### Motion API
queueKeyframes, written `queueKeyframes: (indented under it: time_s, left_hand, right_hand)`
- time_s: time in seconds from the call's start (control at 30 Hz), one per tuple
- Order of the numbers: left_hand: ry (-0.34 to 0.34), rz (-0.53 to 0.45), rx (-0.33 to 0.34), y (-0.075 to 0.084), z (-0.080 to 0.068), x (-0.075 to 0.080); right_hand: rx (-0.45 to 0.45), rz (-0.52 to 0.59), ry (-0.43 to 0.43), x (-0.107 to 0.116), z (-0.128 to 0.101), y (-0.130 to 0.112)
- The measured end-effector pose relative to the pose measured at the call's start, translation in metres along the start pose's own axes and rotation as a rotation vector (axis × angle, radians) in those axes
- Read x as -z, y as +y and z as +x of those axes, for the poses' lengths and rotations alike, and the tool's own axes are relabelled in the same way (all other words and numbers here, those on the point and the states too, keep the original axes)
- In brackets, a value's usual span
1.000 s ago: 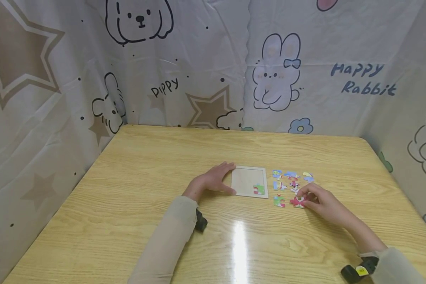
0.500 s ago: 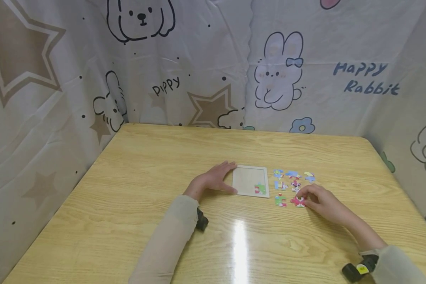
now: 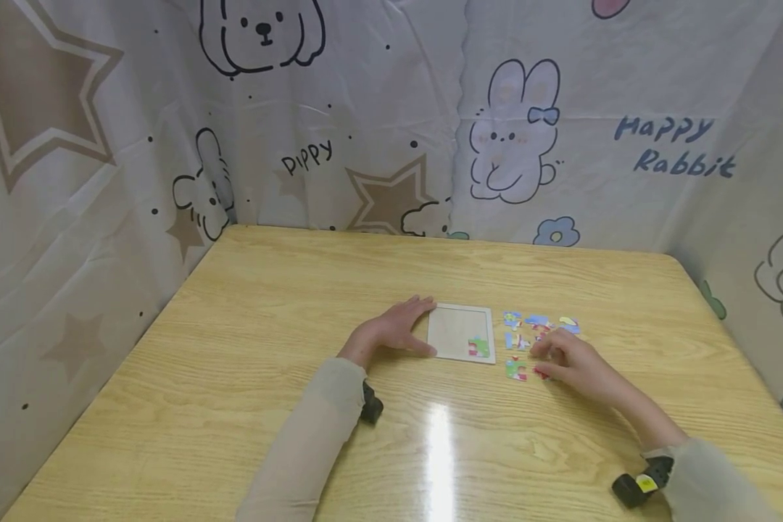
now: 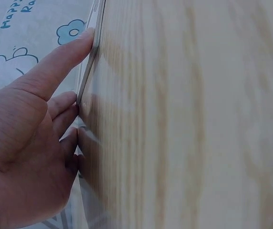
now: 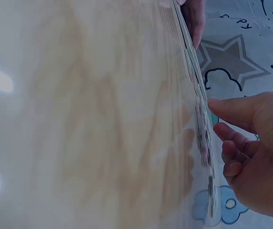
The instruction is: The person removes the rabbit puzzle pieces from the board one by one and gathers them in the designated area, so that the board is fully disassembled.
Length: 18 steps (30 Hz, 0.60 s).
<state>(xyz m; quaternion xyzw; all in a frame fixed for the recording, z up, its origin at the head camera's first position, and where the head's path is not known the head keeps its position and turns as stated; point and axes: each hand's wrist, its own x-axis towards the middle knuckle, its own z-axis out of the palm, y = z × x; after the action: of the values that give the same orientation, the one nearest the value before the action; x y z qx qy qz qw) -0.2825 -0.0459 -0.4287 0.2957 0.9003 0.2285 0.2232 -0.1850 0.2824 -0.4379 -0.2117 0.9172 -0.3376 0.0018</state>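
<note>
Item: puzzle tray (image 3: 460, 332), steadied by flat left hand (image 3: 391, 332); loose puzzle pieces (image 3: 520, 341) alongside.
Risk: right hand (image 3: 570, 360), fingers curled over red piece (image 3: 540, 374), grip unclear, might scatter neighbouring pieces.

On the curtain (image 3: 391, 109) hung around my table I can read "Pippy" (image 3: 307, 158) in black beside a brown star, and "Happy Rabbit" (image 3: 675, 148) in blue, right of the drawn rabbit. My left wrist view catches part of the blue lettering (image 4: 15, 14) again; nothing else is legible.
</note>
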Motion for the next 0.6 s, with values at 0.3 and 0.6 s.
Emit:
queueKeyframes:
  time_s: [0.3,0.6]
  left_hand:
    - [-0.003,0.006,0.008,-0.001,0.001,-0.001]
    - [-0.005,-0.009,0.009,-0.002,0.001,-0.001]
  right_hand:
    - [0.009,0.051,-0.062,-0.016,0.029,-0.012]
    - [-0.002,0.016,-0.069,-0.033,0.055,-0.027]
